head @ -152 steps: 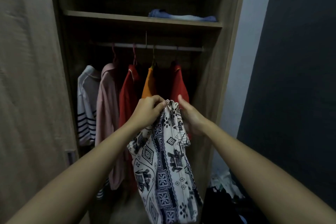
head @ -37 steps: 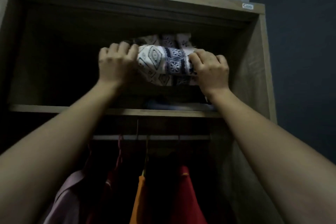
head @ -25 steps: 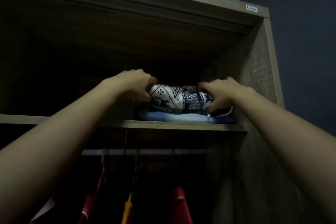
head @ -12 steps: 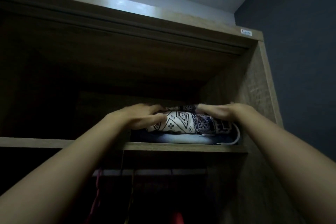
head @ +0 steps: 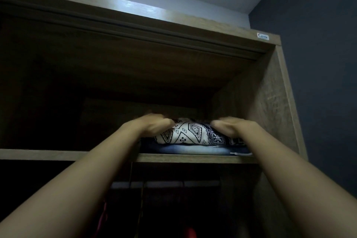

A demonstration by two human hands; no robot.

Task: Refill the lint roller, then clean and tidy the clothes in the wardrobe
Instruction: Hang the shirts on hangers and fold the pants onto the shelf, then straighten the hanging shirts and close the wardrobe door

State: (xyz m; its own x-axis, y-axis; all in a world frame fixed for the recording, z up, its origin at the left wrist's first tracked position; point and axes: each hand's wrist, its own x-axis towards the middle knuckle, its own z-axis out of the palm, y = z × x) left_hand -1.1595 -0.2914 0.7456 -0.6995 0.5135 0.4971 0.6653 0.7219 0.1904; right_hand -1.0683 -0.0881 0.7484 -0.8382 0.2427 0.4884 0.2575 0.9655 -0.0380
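A folded white garment with a dark blue geometric print (head: pixel 193 133) lies on a folded blue garment (head: pixel 189 149) at the right end of the wardrobe's upper shelf (head: pixel 58 154). My left hand (head: pixel 154 123) is at the printed garment's left end, fingers curled over it. My right hand (head: pixel 231 126) lies palm down on its right part, fingers stretched flat. Both hands are blurred by motion. No lint roller is in view.
The wardrobe's right side panel (head: pixel 270 112) stands close beside the stack. Below the shelf runs a hanging rail (head: pixel 201 184) with the tops of red clothes (head: pixel 189 233) in the dark. The shelf's left part is in deep shadow.
The printed garment went from hanging in both hands up onto the blue garment on the shelf. In the last half second the hands shifted slightly on top of it.
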